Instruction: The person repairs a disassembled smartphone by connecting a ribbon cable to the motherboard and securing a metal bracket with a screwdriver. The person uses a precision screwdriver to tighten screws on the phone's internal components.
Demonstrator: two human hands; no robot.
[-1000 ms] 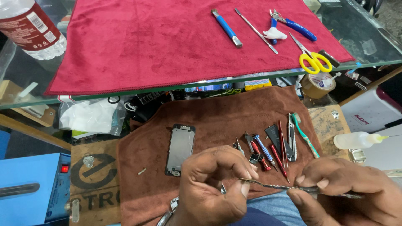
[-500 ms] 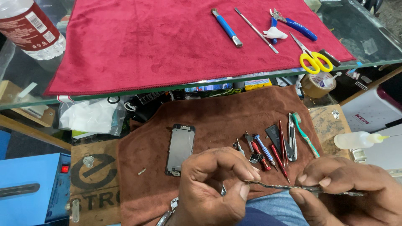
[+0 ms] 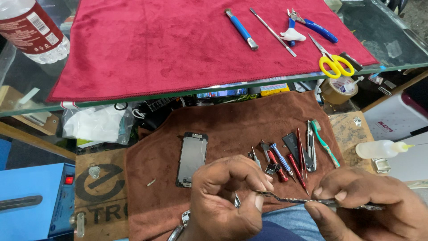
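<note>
Tweezers (image 3: 307, 201) are pinched by the right hand (image 3: 370, 205). Left hand (image 3: 227, 196) pinches their tip above the brown cloth (image 3: 232, 129).

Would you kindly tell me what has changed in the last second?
Hardly anything. The left hand and right hand keep pinching the thin metal tool between them, with no clear shift. The phone frame and the screwdrivers on the brown cloth lie as before.

Bare hands, short-nailed fingers (image 3: 256, 201), blue jeans (image 3: 290, 218) below.
</note>
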